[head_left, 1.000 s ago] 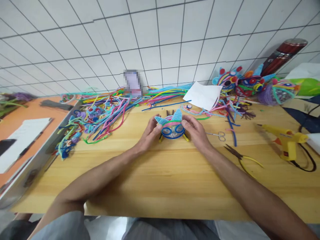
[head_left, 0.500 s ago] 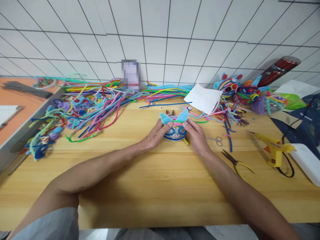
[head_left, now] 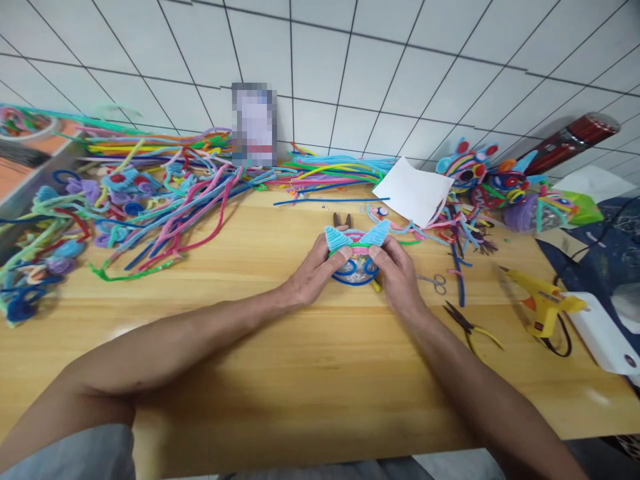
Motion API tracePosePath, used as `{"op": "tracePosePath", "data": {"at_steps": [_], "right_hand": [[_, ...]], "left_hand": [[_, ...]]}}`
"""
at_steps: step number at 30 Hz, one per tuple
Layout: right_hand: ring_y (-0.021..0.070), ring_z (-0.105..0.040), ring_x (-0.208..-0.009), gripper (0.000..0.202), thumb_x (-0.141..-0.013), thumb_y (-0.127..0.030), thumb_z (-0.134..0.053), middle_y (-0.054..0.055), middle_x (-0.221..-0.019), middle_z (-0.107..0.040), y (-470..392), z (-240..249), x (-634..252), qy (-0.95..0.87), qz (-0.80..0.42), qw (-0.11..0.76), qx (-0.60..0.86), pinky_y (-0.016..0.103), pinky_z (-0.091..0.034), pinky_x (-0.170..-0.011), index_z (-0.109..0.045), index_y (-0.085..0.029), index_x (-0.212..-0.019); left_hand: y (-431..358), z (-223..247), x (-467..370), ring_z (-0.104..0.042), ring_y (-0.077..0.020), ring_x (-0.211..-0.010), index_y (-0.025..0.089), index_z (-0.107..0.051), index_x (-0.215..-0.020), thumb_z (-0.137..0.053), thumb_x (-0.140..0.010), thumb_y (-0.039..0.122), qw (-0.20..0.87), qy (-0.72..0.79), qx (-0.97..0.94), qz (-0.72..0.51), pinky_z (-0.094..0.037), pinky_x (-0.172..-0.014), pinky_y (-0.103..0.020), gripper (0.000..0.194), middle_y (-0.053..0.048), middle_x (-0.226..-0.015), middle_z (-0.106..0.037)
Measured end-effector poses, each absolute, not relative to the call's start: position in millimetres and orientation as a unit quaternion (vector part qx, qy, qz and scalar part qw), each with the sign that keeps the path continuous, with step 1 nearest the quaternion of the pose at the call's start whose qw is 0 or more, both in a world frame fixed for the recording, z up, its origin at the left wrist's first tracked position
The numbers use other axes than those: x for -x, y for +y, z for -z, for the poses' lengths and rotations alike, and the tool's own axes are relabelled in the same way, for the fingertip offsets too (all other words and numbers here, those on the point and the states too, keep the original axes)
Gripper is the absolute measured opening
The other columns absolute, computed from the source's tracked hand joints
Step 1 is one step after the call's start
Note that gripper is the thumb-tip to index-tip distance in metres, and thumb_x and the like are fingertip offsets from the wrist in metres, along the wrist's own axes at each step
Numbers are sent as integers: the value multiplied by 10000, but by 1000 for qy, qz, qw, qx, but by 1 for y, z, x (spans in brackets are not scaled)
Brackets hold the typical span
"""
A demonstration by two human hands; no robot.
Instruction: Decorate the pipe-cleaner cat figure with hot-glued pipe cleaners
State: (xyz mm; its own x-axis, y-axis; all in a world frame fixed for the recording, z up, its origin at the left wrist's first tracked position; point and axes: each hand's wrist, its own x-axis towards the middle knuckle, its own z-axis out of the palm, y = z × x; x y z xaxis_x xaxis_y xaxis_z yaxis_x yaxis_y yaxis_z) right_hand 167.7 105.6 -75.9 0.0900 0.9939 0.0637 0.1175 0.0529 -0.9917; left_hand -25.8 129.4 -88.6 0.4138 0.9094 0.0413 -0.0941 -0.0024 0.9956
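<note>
Between my two hands is a pipe-cleaner animal head on a clear, round body. It has two light-blue pointed ears, pink and green bands over the top, and dark-blue rings on its front. My left hand grips its left side, thumb pressed on the band below the ear. On the other side my right hand grips it the same way, thumb near the right ear. The fingers behind the head are mostly hidden. Dark plier jaws and a bit of yellow handle show behind and below it.
Pipe cleaners heap at the left and along the wall. At right lie small scissors, yellow-handled pliers and a yellow glue gun. White paper, finished pipe-cleaner heads and a red flask stand farther back.
The view has shifted and tilted a little. Both hands keep the same hold on the animal head, which looks nearly unchanged.
</note>
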Motion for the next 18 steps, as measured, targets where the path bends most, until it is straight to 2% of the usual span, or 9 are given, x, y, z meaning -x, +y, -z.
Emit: {"op": "tracePosePath", "data": {"at_steps": [4,8,13,18], "right_hand": [[258,-715,-1003,379,-947,-623,-663,39,-1069,-784,107,77,-171,-536,-416,491,547,392,-587,-871,-688,-273,-1091],[261,-714,-1036,455,-925,-697,-682,48,-1113,-783,107,68,-173,-551,-429,468,541,388,-593,-884,-681,-278,-1102],[249,-699,-1015,419,-864,-610,-788,46,-1121,-775,112,59,-169,-552,-431,457,549,382,-584,-894,-650,-266,-1059],[243,-682,-1035,437,-857,-593,-792,29,-1116,-772,116,60,-164,-541,-427,473,549,378,-562,-920,-671,-248,-1097]], "left_hand": [[130,91,28,-409,-370,-1602,303,-626,-1502,-590,-1023,700,614,336,-587,-407,-264,-1378,-553,623,-79,-1694,-504],[129,94,28,-415,-361,-1601,302,-614,-1511,-598,-1028,674,610,331,-589,-414,-249,-1385,-546,610,-83,-1670,-535],[130,94,29,-326,-348,-1654,286,-630,-1485,-577,-1045,643,583,331,-611,-420,-204,-1400,-511,568,-69,-1718,-480],[132,90,28,-389,-343,-1614,254,-629,-1468,-620,-1024,629,608,332,-583,-425,-262,-1367,-501,581,-95,-1686,-511]]}}
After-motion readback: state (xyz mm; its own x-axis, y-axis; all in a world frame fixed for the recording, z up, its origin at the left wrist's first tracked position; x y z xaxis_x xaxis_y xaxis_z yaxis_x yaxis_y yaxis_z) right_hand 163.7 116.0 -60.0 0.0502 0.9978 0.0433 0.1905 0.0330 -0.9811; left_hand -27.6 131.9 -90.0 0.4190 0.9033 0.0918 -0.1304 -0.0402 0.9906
